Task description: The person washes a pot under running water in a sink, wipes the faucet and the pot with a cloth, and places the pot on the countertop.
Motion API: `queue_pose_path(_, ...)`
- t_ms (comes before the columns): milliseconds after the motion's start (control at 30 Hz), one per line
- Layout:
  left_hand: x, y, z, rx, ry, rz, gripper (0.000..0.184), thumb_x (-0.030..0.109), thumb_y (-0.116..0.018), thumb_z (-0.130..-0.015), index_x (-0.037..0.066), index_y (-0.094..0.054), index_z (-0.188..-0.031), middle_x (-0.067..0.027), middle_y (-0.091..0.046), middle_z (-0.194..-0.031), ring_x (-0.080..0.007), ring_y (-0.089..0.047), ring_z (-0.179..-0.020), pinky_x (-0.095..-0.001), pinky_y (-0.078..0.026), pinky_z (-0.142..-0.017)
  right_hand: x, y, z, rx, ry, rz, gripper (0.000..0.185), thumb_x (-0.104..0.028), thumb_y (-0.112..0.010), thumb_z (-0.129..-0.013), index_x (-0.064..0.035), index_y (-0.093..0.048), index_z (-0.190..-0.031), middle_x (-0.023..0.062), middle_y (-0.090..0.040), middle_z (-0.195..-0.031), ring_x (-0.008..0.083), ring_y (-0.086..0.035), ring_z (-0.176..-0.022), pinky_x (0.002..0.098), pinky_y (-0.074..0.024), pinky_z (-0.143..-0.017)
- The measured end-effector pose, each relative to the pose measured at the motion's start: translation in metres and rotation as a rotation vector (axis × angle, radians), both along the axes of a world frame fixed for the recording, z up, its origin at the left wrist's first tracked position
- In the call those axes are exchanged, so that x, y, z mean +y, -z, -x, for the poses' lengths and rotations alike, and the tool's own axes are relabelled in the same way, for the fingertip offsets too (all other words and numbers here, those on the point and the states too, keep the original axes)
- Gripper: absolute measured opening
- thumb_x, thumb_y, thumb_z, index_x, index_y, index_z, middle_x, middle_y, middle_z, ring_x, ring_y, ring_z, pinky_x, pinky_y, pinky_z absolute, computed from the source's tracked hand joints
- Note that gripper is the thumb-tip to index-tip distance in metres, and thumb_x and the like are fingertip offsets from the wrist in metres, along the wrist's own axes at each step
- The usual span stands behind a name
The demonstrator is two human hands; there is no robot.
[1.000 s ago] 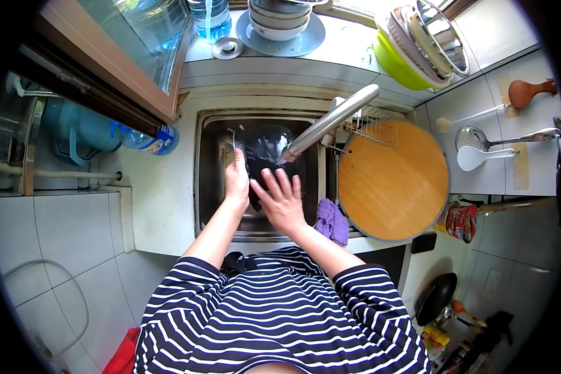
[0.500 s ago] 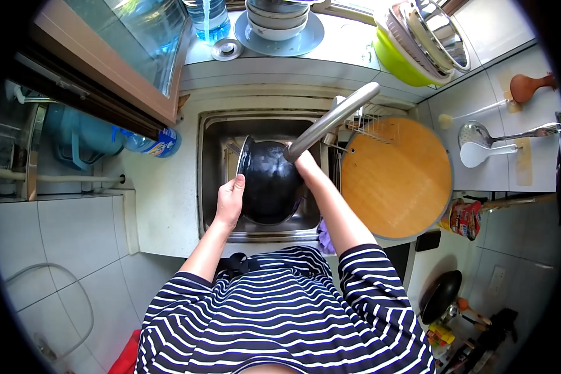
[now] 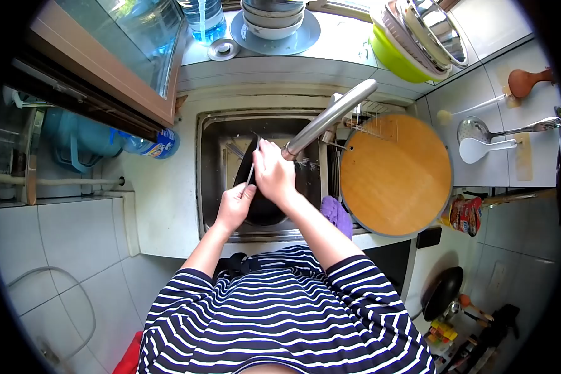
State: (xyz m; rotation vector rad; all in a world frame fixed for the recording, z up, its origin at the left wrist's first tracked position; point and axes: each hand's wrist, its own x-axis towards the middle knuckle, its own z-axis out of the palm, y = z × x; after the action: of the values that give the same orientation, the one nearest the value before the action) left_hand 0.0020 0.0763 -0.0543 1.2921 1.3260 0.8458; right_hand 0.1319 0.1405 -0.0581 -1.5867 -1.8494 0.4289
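Observation:
A black, rounded pot (image 3: pixel 265 212) with a thin pale rim is tilted on its side in the steel sink (image 3: pixel 230 126). My left hand (image 3: pixel 233 207) is closed on its rim at the near left, the thumb lying along the edge. Fingers stretched out, my right hand (image 3: pixel 274 171) lies across the pot near the rim and hides much of it. The metal faucet (image 3: pixel 333 115) reaches over the sink, its spout end right beside my right hand. Water streaks and drops show in the sink to the right of the pot.
A round wooden board (image 3: pixel 396 177) sits right of the sink, a purple cloth (image 3: pixel 336 217) at its near left edge. Stacked bowls (image 3: pixel 273 25) on a plate stand on the sill. An open window (image 3: pixel 137 50) juts in at the left. Ladles (image 3: pixel 480 131) hang on the right wall.
My right hand has moved left from the pot's far right side to near the rim, beside my left hand. The pot has turned, and more of the purple cloth shows.

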Motion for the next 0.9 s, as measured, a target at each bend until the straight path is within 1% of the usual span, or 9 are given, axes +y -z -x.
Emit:
queue_pose_path(67, -0.004, 0.000, 0.004, 0.068, 0.055, -0.008, 0.045, 0.038, -0.052, -0.094, 0.003, -0.045, -0.067, 0.0062, -0.036, -0.061, -0.0051, -0.031, -0.062, -0.0239, -0.030, -0.051, 0.020, 0.036, -0.017, -0.322, -0.116, -0.225, 0.022, -0.019, -0.047, -0.086, 0.0001, -0.058, -0.090, 0.0153, -0.063, -0.097, 0.0334, -0.060, -0.089, 0.0409, -0.0486, -0.077)
queue_pose_path(100, -0.006, -0.004, 0.005, 0.077, 0.066, -0.012, 0.045, 0.039, -0.052, -0.093, 0.003, -0.046, -0.067, 0.0064, -0.036, -0.061, -0.0050, -0.031, -0.062, -0.0238, -0.030, -0.051, 0.035, 0.026, -0.024, -0.236, -0.201, 0.342, 0.033, -0.026, -0.041, -0.091, 0.0004, -0.060, -0.098, 0.0189, -0.061, -0.105, 0.0352, -0.058, -0.100, 0.0415, -0.0446, -0.089)
queue_pose_path(200, -0.011, -0.003, 0.006, 0.026, 0.009, -0.027, 0.045, 0.037, -0.052, -0.093, 0.000, -0.049, -0.070, -0.0001, -0.036, -0.056, -0.0080, -0.032, -0.060, -0.0272, -0.032, -0.051, 0.054, 0.030, -0.035, 0.148, -0.144, 0.727, 0.059, -0.049, -0.029, -0.095, -0.0011, -0.055, -0.116, 0.0244, -0.053, -0.121, 0.0367, -0.047, -0.118, 0.0386, -0.0330, -0.102)
queue_pose_path(333, -0.006, -0.002, 0.009, -0.108, -0.123, 0.035, 0.045, 0.037, -0.049, -0.095, -0.001, -0.053, -0.072, 0.0061, -0.045, -0.066, -0.0051, -0.037, -0.065, -0.0225, -0.034, -0.057, 0.064, 0.046, -0.064, 0.522, -0.281, 1.034, 0.059, -0.051, -0.049, -0.089, 0.0046, -0.061, -0.106, 0.0116, -0.064, -0.103, 0.0183, -0.056, -0.096, 0.0321, -0.0430, -0.088)
queue_pose_path(500, 0.006, 0.031, 0.006, -0.241, -0.293, 0.119, 0.041, 0.034, -0.046, -0.097, -0.001, -0.060, -0.079, 0.0044, -0.052, -0.071, -0.0049, -0.041, -0.068, -0.0213, -0.038, -0.062, 0.030, 0.021, -0.045, 0.149, -0.150, 0.453, 0.044, -0.035, -0.053, -0.087, -0.0008, -0.058, -0.114, 0.0236, -0.058, -0.112, 0.0388, -0.055, -0.105, 0.0413, -0.0420, -0.093)
queue_pose_path(667, 0.011, 0.014, 0.000, -0.248, -0.338, 0.121, 0.040, 0.033, -0.047, -0.097, -0.002, -0.062, -0.086, 0.0013, -0.059, -0.081, -0.0057, -0.047, -0.074, -0.0215, -0.041, -0.068, -0.018, -0.015, -0.022, -0.161, -0.086, -0.170, 0.038, -0.024, -0.058, -0.083, -0.0052, -0.057, -0.117, 0.0177, -0.057, -0.116, 0.0370, -0.055, -0.104, 0.0436, -0.0409, -0.093)
queue_pose_path(767, 0.008, 0.022, 0.007, -0.388, -0.318, 0.167, 0.040, 0.034, -0.047, -0.096, -0.002, -0.062, -0.088, 0.0012, -0.059, -0.081, -0.0060, -0.048, -0.076, -0.0219, -0.041, -0.069, -0.006, -0.012, -0.033, 0.117, -0.072, 0.186, 0.038, -0.024, -0.058, -0.085, -0.0028, -0.057, -0.117, 0.0183, -0.055, -0.120, 0.0334, -0.050, -0.114, 0.0377, -0.0377, -0.098)
queue_pose_path(833, 0.002, 0.018, 0.014, -0.384, -0.328, 0.176, 0.041, 0.036, -0.047, -0.096, -0.002, -0.063, -0.090, 0.0002, -0.060, -0.083, -0.0064, -0.050, -0.077, -0.0220, -0.041, -0.071, 0.020, 0.017, -0.055, 0.659, -0.013, 0.619, 0.042, -0.034, -0.051, -0.090, -0.0003, -0.059, -0.114, 0.0099, -0.060, -0.114, 0.0209, -0.053, -0.109, 0.0319, -0.0378, -0.096)
queue_pose_path(900, -0.001, 0.016, 0.021, -0.400, -0.324, 0.187, 0.042, 0.036, -0.047, -0.096, -0.002, -0.062, -0.096, -0.0029, -0.062, -0.091, -0.0090, -0.053, -0.083, -0.0234, -0.042, -0.076, 0.032, 0.023, -0.072, 0.824, 0.005, 0.886, 0.046, -0.037, -0.040, -0.091, 0.0001, -0.062, -0.105, 0.0114, -0.065, -0.100, 0.0209, -0.058, -0.098, 0.0305, -0.0410, -0.090)
